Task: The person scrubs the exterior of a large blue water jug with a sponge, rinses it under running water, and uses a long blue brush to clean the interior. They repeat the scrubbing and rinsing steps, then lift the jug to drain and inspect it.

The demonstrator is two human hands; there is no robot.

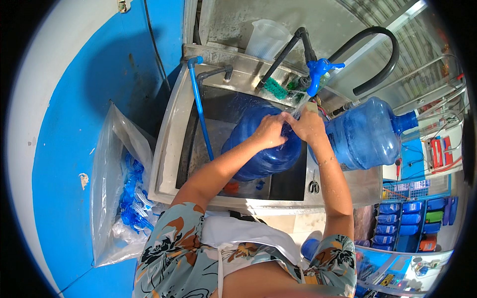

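A large blue water jug (258, 159) lies in the steel sink (218, 203), tilted. Water runs from the blue-handled tap (318, 74) down beside my wrists. My left hand (271, 130) is bent over the jug's upper end, its fingers curled against it. Close against it, my right hand (307, 125) grips the same end, and the fingertips of both meet there. The hands hide part of the jug, including whatever lies under the fingers. Behind my right hand shows a small yellowish block (311, 106), partly covered; I cannot tell whether the hand touches it.
Another blue jug (367, 131) lies on the right ledge, beside black-handled scissors (313, 186). A green brush (275, 88), a clear pitcher (268, 38) and a bent black pipe (395, 49) are at the back. Left hangs a plastic bag (107, 208) of blue pieces; a blue pipe (200, 109) crosses the sink.
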